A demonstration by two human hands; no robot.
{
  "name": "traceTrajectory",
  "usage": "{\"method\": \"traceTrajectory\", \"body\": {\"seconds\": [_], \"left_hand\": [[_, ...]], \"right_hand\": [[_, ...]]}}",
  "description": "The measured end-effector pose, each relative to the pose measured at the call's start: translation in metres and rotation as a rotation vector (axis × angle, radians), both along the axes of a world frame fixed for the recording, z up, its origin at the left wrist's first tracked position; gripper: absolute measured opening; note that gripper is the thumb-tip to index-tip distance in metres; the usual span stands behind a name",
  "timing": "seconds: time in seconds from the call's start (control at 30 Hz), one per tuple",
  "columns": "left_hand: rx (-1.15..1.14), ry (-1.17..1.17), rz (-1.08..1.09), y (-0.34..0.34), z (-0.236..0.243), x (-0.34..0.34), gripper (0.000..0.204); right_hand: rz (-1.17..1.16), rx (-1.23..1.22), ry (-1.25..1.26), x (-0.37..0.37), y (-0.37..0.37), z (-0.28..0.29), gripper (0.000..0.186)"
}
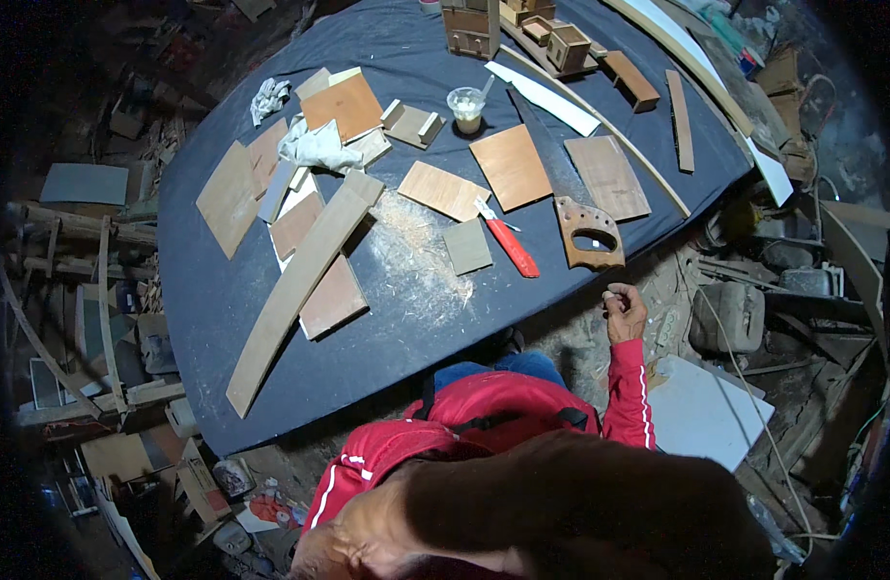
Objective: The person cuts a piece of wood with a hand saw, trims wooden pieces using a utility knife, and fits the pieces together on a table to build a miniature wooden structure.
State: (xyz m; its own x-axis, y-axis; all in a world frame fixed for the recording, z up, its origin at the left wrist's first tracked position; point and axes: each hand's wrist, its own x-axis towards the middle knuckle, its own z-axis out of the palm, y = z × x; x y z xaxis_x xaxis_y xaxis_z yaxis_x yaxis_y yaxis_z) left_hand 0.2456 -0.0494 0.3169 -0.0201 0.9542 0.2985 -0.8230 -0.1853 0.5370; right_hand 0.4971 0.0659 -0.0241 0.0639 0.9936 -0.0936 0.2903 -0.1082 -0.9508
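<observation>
My right hand (627, 314) is just off the table's near edge, fingers curled in and thumb close to them. A small pale spot shows at its fingertips, too small to name. Nearest to it, the brown wooden handle of a hand saw (607, 253) lies at the table edge, the dark blade running away under wooden boards. My left arm is raised; skin (373, 522), probably my left hand, shows close up at the lower edge, its fingers hidden. A red-handled cutter (515, 249) lies beside a small square wood piece (466, 246).
Boards and a long curved plank (305, 295) lie on the dark-cloth table (203, 319) amid sawdust. A plastic cup (467, 111), white rags (319, 147) and small wooden cabinets (471, 27) stand farther back. A jerrycan (727, 317) and a white panel (701, 411) are at right.
</observation>
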Motion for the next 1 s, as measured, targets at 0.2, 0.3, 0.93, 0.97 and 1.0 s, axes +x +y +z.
{"method": "traceTrajectory", "body": {"seconds": [0.2, 0.3, 0.93, 0.97, 1.0], "left_hand": [[-0.013, 0.022, 0.026, 0.009, -0.003, 0.005, 0.059], [-0.011, 0.028, 0.028, 0.016, -0.006, 0.008, 0.061], [0.002, 0.104, 0.067, 0.065, -0.010, 0.002, 0.074], [0.010, 0.110, 0.064, 0.068, -0.010, 0.003, 0.075], [0.021, 0.109, 0.055, 0.069, -0.013, 0.003, 0.076]], "right_hand": [[-0.063, -0.024, 0.022, 0.026, 0.014, -0.017, 0.019], [-0.094, -0.041, 0.068, 0.031, 0.020, -0.016, 0.019], [-0.064, 0.482, -0.661, 0.056, 0.170, 0.023, 0.022], [-0.032, 0.562, -0.775, 0.055, 0.181, 0.024, 0.025], [-0.044, 0.566, -0.781, 0.058, 0.191, 0.026, 0.025]]}}
